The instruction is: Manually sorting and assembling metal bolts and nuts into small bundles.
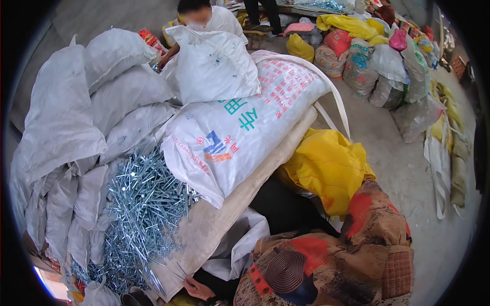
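At the lower edge, my left hand (199,289) is closed, with its fingertips on a few thin nails (179,271) that stick out past the fingers. It is just beside the near end of a pale cloth-covered work surface (201,237). A large heap of loose shiny nails (140,199) spreads left of and beyond the hand. My right hand does not show. A patterned brown and red garment (326,260) fills the lower right, with dark trouser legs (291,204) and white cloth (240,245) next to it.
A big printed white sack (240,127) lies beyond the nails, with another sack (214,66) on top. White sacks (61,112) are piled left. A yellow bag (332,166) stands right. A co-worker (224,23) is at the back; filled bags (362,66) stand far right.
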`<state>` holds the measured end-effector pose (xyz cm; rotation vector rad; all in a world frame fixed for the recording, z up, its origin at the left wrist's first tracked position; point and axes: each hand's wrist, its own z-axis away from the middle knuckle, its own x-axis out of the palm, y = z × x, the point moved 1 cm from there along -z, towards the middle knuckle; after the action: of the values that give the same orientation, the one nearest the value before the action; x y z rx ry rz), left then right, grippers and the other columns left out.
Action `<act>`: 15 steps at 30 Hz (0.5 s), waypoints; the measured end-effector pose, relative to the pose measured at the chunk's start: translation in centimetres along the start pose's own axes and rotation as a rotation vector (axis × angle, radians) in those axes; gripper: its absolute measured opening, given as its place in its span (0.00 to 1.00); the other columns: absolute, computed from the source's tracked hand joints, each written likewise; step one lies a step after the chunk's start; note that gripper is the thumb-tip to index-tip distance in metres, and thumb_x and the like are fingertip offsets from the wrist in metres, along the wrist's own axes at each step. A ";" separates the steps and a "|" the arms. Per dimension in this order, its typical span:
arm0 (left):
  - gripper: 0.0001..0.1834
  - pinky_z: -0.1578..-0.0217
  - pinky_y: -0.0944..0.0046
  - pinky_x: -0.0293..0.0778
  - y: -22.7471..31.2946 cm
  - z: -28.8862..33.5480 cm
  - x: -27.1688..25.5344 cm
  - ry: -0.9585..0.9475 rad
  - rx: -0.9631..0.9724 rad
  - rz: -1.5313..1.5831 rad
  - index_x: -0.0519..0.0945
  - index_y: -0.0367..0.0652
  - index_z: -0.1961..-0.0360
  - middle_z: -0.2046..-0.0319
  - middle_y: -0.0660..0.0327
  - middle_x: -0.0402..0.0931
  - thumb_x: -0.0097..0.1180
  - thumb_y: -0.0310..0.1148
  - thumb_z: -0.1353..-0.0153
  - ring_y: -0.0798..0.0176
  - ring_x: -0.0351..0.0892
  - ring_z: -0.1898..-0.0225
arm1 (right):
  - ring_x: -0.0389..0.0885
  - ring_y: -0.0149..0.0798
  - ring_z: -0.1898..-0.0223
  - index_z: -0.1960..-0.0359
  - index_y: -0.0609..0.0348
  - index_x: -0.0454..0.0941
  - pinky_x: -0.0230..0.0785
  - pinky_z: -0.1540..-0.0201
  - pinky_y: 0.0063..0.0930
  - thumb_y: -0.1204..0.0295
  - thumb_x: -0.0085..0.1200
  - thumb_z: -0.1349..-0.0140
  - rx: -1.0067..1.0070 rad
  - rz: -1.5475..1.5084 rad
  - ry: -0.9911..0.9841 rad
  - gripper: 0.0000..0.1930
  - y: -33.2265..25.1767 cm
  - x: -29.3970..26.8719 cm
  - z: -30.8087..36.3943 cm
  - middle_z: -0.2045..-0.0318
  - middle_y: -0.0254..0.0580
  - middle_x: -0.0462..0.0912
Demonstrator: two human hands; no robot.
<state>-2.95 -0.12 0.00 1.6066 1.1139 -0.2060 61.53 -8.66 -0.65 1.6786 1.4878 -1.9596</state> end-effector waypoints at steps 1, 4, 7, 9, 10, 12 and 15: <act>0.23 0.64 0.52 0.69 0.0 -0.2 -0.1 0.008 0.008 0.014 0.77 0.26 0.60 0.69 0.41 0.77 0.50 0.42 0.29 0.43 0.75 0.67 | 0.79 0.44 0.47 0.43 0.56 0.75 0.71 0.46 0.35 0.64 0.51 0.33 0.001 -0.008 0.002 0.19 -0.1 0.1 -0.1 0.47 0.43 0.81; 0.23 0.66 0.52 0.68 0.6 -0.6 -0.1 -0.026 0.028 -0.050 0.76 0.26 0.62 0.71 0.41 0.76 0.50 0.42 0.29 0.44 0.74 0.69 | 0.79 0.44 0.47 0.43 0.56 0.75 0.71 0.46 0.35 0.64 0.51 0.33 -0.003 -0.026 0.005 0.19 -0.4 0.5 -0.7 0.48 0.43 0.81; 0.23 0.67 0.52 0.67 0.0 -0.5 -0.3 0.013 0.027 -0.095 0.76 0.26 0.64 0.72 0.42 0.76 0.49 0.43 0.28 0.46 0.74 0.70 | 0.79 0.44 0.47 0.43 0.56 0.75 0.71 0.46 0.35 0.64 0.51 0.33 -0.017 -0.044 -0.011 0.19 -1.0 1.3 -1.0 0.48 0.43 0.81; 0.23 0.67 0.52 0.67 0.5 -0.6 -0.5 0.015 0.039 -0.104 0.75 0.26 0.64 0.72 0.42 0.75 0.49 0.42 0.28 0.46 0.74 0.71 | 0.79 0.44 0.47 0.43 0.56 0.75 0.71 0.46 0.35 0.64 0.51 0.33 -0.020 -0.052 -0.013 0.19 -1.3 1.3 -1.0 0.48 0.43 0.81; 0.23 0.67 0.51 0.67 0.9 -0.3 -0.3 -0.005 0.047 -0.112 0.75 0.26 0.64 0.73 0.42 0.75 0.49 0.42 0.28 0.46 0.74 0.71 | 0.79 0.44 0.47 0.43 0.56 0.75 0.71 0.46 0.35 0.64 0.51 0.33 -0.011 -0.046 -0.013 0.19 -0.9 1.0 -0.9 0.48 0.43 0.81; 0.23 0.67 0.51 0.67 1.1 -0.2 -0.2 -0.017 0.023 -0.108 0.75 0.26 0.65 0.72 0.42 0.75 0.49 0.42 0.28 0.46 0.74 0.71 | 0.79 0.44 0.47 0.43 0.56 0.75 0.71 0.46 0.35 0.64 0.51 0.33 -0.010 -0.042 -0.011 0.19 -0.6 0.9 -0.8 0.48 0.43 0.81; 0.23 0.66 0.51 0.68 0.5 -0.1 -0.4 -0.005 0.017 -0.100 0.75 0.26 0.64 0.71 0.41 0.76 0.50 0.43 0.28 0.46 0.75 0.69 | 0.79 0.44 0.48 0.43 0.56 0.75 0.71 0.46 0.35 0.64 0.51 0.33 -0.017 -0.050 -0.022 0.18 -1.0 1.1 -1.0 0.48 0.43 0.81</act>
<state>-2.84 -0.17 0.62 1.5657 1.1926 -0.2856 61.14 -6.94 -0.91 1.6228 1.5489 -1.9781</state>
